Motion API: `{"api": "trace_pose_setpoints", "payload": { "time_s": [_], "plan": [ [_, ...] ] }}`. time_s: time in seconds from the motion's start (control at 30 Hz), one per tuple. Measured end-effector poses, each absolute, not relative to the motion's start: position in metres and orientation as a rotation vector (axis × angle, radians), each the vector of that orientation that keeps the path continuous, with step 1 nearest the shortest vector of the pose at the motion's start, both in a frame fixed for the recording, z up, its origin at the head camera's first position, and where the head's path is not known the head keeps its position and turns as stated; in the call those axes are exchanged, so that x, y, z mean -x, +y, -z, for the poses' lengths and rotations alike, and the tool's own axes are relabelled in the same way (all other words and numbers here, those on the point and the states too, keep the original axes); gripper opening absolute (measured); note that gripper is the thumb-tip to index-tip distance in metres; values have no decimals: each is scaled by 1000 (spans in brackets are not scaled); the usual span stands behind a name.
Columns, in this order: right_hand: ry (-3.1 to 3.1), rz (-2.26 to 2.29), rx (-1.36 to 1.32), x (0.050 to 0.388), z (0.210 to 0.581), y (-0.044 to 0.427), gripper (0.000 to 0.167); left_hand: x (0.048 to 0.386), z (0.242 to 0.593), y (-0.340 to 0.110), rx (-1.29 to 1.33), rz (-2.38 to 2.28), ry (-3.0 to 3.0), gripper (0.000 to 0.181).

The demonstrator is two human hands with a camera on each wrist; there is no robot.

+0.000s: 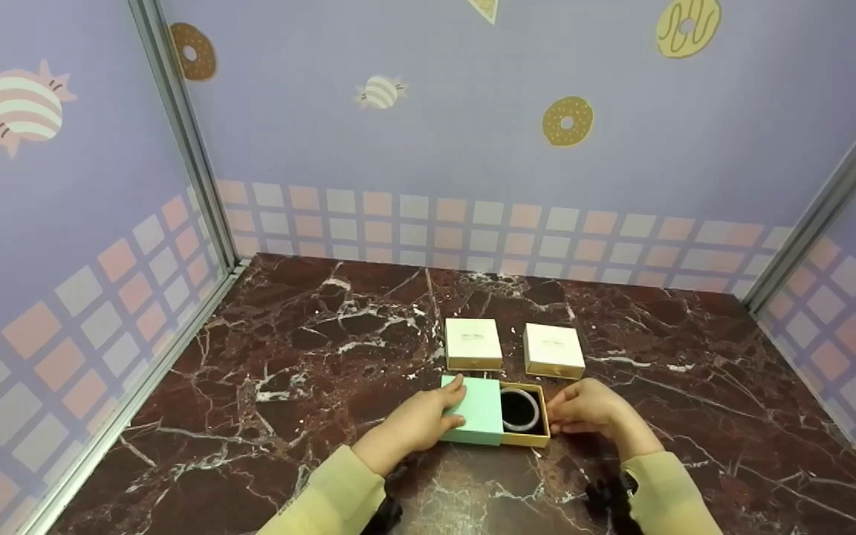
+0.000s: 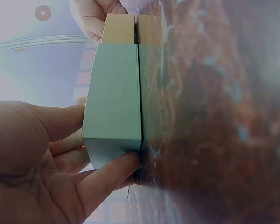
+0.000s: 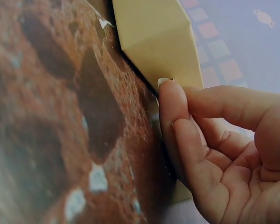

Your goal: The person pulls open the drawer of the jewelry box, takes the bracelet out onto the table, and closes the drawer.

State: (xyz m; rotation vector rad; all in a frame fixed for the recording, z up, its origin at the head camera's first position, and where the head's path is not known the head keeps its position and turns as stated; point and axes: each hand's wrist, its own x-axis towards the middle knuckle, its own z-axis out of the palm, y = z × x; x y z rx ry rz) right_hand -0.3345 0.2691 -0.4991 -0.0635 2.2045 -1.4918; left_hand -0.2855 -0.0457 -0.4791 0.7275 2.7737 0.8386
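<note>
A mint green box sleeve (image 1: 476, 407) lies on the marble table, with its yellow drawer (image 1: 545, 440) pulled partly out to the right. Inside the drawer a pale ring-shaped bangle (image 1: 534, 411) rests on black lining. My left hand (image 1: 414, 422) grips the sleeve's left end, thumb and fingers around it; the left wrist view shows the hand (image 2: 51, 158) against the green sleeve (image 2: 113, 93). My right hand (image 1: 595, 410) is at the drawer's right end; in the right wrist view, the hand (image 3: 224, 140) pinches at the yellow end face (image 3: 161, 51) with thumb and index finger.
Two closed cream boxes, one (image 1: 472, 340) behind the green sleeve and another (image 1: 553, 347) to its right, stand on the dark red marble table (image 1: 309, 357). Purple patterned walls (image 1: 428, 148) enclose the table at the back and sides.
</note>
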Motion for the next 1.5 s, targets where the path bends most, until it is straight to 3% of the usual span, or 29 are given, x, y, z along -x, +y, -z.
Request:
{"api": "trace_pose_setpoints", "payload": {
  "time_s": [1.5],
  "plan": [
    [2194,1497,57,335,497,279,13,285,480,-46,-730,-841,2797,59]
  ]
}}
